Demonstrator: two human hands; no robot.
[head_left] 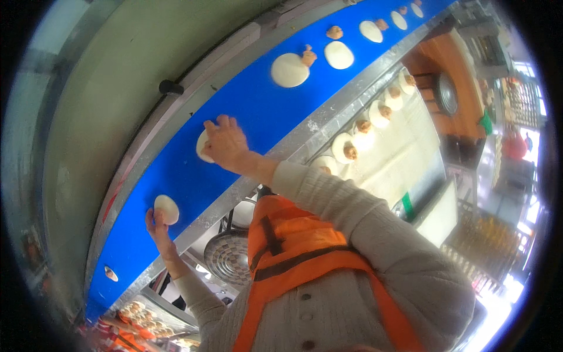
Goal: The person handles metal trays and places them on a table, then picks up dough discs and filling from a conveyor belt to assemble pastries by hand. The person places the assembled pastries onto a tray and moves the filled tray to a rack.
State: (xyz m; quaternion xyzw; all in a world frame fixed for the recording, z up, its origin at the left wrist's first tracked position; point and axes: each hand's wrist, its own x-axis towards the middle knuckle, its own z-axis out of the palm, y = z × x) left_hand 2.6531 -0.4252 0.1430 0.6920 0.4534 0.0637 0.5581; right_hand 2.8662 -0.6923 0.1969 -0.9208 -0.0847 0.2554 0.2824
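My left hand (159, 229) grips the lower edge of a flat white dough round (168, 208) over the blue conveyor belt (237, 105). Farther up the belt, my right hand (226, 143) has its thumb and fingers on another dough round (202, 147), partly covering it. Beyond it lies a larger round (288, 71) with a clump of brown filling (309, 57) at its edge. Another round (339, 55) has a filling clump (334, 32) just behind it. Several more rounds with filling follow towards the far end. A small filled piece (111, 273) lies at the lower left.
Beside the belt's metal edge (308, 127), a pale work surface (396, 154) holds a row of dough rounds with filling (345, 148). A round patterned tray (228, 257) is below the belt. At the lower left, a co-worker in orange (127, 341) is near a tray of dough pieces (147, 319).
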